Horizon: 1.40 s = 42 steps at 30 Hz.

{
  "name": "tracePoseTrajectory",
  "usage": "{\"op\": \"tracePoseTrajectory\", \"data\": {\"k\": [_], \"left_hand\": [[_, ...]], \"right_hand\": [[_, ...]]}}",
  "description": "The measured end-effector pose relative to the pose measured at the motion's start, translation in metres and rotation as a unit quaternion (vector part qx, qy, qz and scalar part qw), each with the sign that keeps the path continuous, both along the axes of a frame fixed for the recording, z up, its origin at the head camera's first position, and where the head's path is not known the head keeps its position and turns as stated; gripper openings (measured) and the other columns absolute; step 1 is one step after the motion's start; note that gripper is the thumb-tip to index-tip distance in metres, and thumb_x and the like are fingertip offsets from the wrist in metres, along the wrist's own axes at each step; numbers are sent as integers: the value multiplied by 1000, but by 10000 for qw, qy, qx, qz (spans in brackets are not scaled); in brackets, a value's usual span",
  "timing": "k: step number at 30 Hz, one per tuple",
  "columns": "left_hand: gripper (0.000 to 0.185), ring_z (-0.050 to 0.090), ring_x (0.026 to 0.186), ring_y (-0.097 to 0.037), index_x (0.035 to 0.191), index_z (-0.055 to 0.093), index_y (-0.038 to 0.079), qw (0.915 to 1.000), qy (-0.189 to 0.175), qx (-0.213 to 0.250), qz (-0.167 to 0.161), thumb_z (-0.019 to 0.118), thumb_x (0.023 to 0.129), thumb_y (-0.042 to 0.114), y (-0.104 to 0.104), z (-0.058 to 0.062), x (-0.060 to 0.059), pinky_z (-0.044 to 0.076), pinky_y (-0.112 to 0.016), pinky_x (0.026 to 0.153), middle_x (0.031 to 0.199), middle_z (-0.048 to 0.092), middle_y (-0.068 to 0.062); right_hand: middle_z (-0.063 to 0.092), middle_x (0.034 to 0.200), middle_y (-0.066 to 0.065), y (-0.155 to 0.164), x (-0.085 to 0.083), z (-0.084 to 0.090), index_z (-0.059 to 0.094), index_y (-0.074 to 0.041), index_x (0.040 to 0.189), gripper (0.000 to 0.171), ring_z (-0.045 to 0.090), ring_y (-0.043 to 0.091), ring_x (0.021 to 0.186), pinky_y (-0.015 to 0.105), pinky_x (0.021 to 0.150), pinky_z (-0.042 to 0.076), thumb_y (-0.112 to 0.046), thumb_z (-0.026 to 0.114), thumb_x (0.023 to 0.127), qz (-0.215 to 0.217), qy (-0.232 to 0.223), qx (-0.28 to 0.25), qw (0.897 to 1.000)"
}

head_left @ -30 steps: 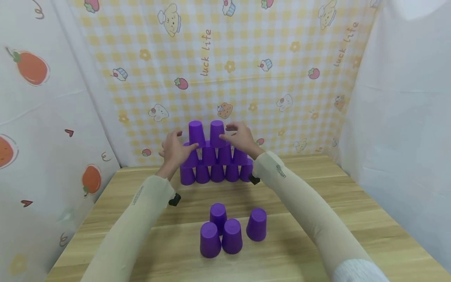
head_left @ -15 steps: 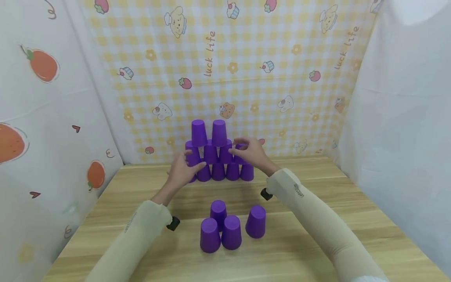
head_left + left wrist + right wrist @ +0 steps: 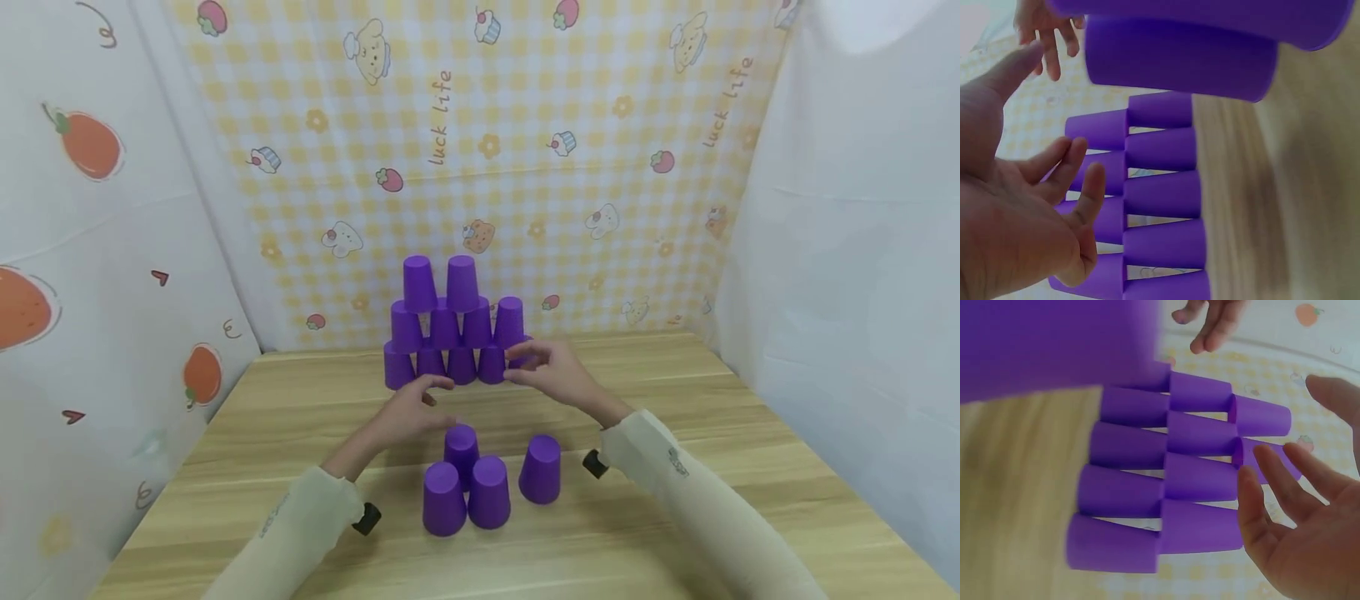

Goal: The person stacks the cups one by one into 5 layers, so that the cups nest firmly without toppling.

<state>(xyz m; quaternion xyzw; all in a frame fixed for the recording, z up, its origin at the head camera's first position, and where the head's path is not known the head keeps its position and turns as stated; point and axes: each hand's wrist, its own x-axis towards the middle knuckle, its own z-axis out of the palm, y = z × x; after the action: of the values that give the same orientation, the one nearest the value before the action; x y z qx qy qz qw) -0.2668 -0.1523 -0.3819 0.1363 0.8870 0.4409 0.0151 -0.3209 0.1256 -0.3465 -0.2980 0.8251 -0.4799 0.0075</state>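
Purple cups stand upside down in a stepped stack at the back of the table, with several in the bottom row (image 3: 461,367), several in the middle row (image 3: 444,325) and two on top, a left top cup (image 3: 420,285) and a right top cup (image 3: 462,285). My left hand (image 3: 408,412) holds nothing; its loosely bent fingers are over the rear loose cup (image 3: 461,454). Thumb and fingers apart, my right hand (image 3: 558,377) is also unloaded, in front of the stack's right end, and hides part of the last bottom cup. In the right wrist view the right hand's fingers (image 3: 1285,494) look relaxed.
Nearer than the stack, more upside-down purple cups stand on the wooden table (image 3: 600,550): a front left cup (image 3: 444,500), a front middle cup (image 3: 489,493) and a right cup (image 3: 541,471) set slightly apart. A yellow checked cloth (image 3: 525,192) hangs behind the stack.
Both hands have drawn back and down from the two top cups toward the loose cups. The top cups stay standing on the middle row. The loose cups have not moved.
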Motion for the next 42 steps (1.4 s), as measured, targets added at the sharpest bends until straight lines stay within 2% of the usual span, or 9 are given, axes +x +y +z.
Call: {"op": "tracePoseTrajectory", "data": {"k": [4,7,11,15,21,25,29,35,42], "left_hand": [[69,56,115,-36,134,58,10,9987,-81,-315,-386,84,78,40,4,-8,6,50,-46,90,133,60,-7],[66,58,112,-32,131,61,12,9973,-127,-528,-486,84,77,41,9,-10,8,51,-44,87,130,63,-5],[56,62,101,-24,123,67,11,9964,-205,-542,-614,85,77,38,12,-13,11,54,-37,76,122,66,-2],[44,63,87,-17,115,71,9,9954,-243,-446,-815,84,79,33,10,-15,17,55,-32,66,113,69,-4],[38,62,82,-13,110,73,15,9965,-54,-702,-449,83,80,34,6,-8,18,53,-31,67,108,70,0],[39,62,83,-13,110,74,17,9962,-84,-836,-222,85,78,36,4,-5,17,52,-31,68,105,70,2],[39,63,82,-13,109,74,16,9973,-73,-734,-57,86,77,34,2,-5,15,54,-32,71,103,71,2],[37,65,85,-12,106,75,15,9963,31,-795,317,88,75,30,-2,-9,5,56,-33,76,96,72,4],[43,66,89,-15,110,74,15,9949,-38,-811,601,88,74,33,-1,-9,-2,56,-38,81,99,72,1]], "right_hand": [[68,120,11,12,13,-16,67,-5,123,42,66,27,100,38,80,57,-26,75,88,456,-292,263,9982],[66,125,11,22,19,-27,65,-5,126,44,64,34,107,40,84,56,-27,74,90,813,-381,422,9951],[65,129,8,34,28,-40,63,-8,130,47,60,41,114,42,88,54,-30,73,90,1250,-557,671,9883],[65,129,7,43,34,-49,61,-7,133,53,59,38,116,40,89,52,-31,75,88,1792,-777,854,9770],[65,128,14,49,31,-55,58,3,132,63,63,24,112,38,81,57,-27,83,81,2395,-864,673,9647],[65,128,15,51,30,-56,60,1,130,61,65,15,106,37,80,58,-18,85,77,2399,-944,850,9625],[66,125,16,50,28,-59,60,3,129,59,65,14,103,36,79,58,-15,83,78,2248,-907,878,9662],[71,112,5,51,22,-67,63,1,125,54,66,18,99,37,80,57,-16,83,78,1770,-942,746,9769],[69,114,8,51,17,-69,61,-3,124,50,64,24,106,40,86,55,-14,83,80,1377,-1038,477,9839]]}}
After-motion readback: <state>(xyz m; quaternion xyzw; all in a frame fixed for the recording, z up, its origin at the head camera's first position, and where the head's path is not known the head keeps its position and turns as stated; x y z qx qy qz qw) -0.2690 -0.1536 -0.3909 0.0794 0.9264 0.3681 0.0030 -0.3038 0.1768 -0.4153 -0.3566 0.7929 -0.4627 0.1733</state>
